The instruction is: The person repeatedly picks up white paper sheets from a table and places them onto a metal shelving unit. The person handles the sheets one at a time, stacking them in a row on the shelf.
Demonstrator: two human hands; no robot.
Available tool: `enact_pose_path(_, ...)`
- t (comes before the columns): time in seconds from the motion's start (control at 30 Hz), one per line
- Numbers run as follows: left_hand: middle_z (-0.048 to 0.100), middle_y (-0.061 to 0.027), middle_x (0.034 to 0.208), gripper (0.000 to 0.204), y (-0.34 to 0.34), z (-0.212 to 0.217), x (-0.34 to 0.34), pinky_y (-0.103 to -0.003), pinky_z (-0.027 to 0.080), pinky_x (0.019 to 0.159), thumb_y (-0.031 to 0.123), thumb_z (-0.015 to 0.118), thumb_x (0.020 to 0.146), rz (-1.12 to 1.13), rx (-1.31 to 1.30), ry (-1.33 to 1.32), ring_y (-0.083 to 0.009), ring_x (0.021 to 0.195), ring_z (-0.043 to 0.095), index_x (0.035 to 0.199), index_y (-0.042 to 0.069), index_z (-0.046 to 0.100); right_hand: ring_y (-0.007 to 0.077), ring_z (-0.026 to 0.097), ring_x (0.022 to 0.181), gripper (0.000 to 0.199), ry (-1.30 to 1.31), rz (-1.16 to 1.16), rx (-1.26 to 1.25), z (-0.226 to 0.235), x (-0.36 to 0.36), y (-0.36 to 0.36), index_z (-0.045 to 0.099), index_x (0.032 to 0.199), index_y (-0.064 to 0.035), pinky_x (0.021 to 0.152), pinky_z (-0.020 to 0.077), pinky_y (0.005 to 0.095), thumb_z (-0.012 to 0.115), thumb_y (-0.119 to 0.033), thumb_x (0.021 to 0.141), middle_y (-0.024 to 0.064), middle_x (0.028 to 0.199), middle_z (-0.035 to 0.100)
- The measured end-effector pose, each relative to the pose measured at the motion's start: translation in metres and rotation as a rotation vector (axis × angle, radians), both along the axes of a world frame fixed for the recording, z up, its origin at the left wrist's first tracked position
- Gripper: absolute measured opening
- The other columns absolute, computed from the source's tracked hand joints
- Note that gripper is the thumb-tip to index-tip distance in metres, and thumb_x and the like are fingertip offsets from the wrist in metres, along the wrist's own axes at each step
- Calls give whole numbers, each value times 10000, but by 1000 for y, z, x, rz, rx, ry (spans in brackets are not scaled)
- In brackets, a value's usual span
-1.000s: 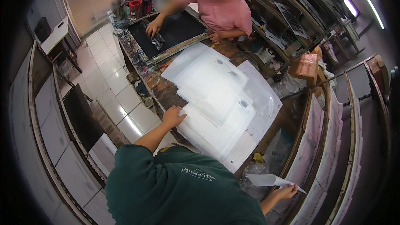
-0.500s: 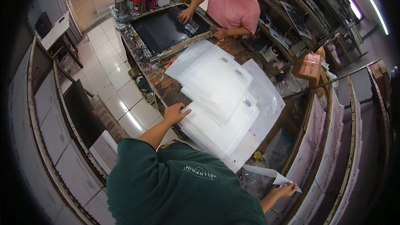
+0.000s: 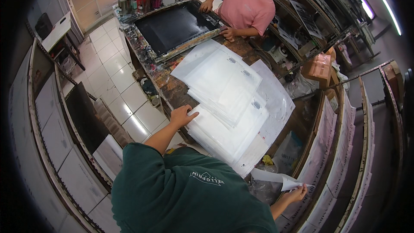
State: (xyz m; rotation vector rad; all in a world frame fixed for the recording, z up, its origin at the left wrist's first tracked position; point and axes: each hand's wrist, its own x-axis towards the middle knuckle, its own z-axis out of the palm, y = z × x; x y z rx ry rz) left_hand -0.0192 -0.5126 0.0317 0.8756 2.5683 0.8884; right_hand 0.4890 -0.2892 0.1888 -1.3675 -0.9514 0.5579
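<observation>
My left hand (image 3: 183,115) rests at the near left corner of a stack of thin white plastic sheets (image 3: 220,136), fingers curled over the edge and thumb lying on top. Small dark prints mark several of the sheets. Out to my lower right, my right hand (image 3: 295,194) pinches the corner of a single white sheet (image 3: 276,177), which hangs bent beside the racks. Across the table, a co-worker in a pink shirt (image 3: 248,6) has both hands on the wooden frame of a black printing screen (image 3: 174,28).
Slatted racks filled with printed sheets (image 3: 317,164) stand close on my right, and more racks (image 3: 71,155) on my left. Ink cans and bottles (image 3: 143,2) crowd the table's far left corner. Cardboard boxes (image 3: 318,69) sit beyond the table at right.
The co-worker's hand has gone from the screen's middle to its far edge, and the screen looks slightly raised. The sheet in my right hand has shifted and folded a little. My left hand has barely moved.
</observation>
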Motion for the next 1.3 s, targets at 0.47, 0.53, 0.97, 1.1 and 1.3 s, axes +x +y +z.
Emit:
enact_pose_path(0.47, 576, -48, 772, 528, -1, -7, 4, -349, 438, 611, 598, 533, 690, 0, 20, 24, -213, 707, 578, 931, 130, 572, 208, 513, 844, 265, 90, 118, -9, -10, 14, 4, 558, 930, -19, 745, 426, 310, 414, 31, 713, 103, 941, 523)
enact_pose_path(0.53, 574, -45, 747, 498, -1, -8, 5, -344, 431, 592, 557, 569, 681, 14, 37, 46, -205, 677, 569, 921, 121, 581, 212, 514, 852, 268, 86, 127, 11, -9, 12, 3, 554, 930, -13, 755, 427, 311, 414, 36, 708, 105, 937, 523)
enact_pose_path(0.97, 503, -31, 674, 402, 14, -15, 7, -275, 405, 529, 339, 661, 738, 407, 640, -313, -121, 584, 491, 928, 50, 455, 225, 526, 860, 320, 80, 175, -4, 5, -4, -9, 540, 992, -3, 737, 438, 311, 395, 39, 709, 129, 943, 519)
enact_pose_path(1.1, 499, -18, 691, 385, 40, -19, -4, -252, 400, 549, 315, 656, 755, 415, 924, -580, -108, 603, 478, 944, 57, 443, 185, 533, 806, 295, 85, 140, -9, 13, -9, -16, 551, 984, -8, 688, 439, 277, 406, 35, 730, 93, 908, 541)
enact_pose_path(1.3, 480, -82, 1039, 518, 77, 22, -24, -220, 383, 677, 367, 605, 791, 475, 1069, -1100, -152, 836, 485, 1146, 72, 372, 162, 528, 808, 292, 143, 109, 8, 10, 1, -30, 558, 993, -12, 685, 434, 270, 419, 26, 739, 75, 901, 550)
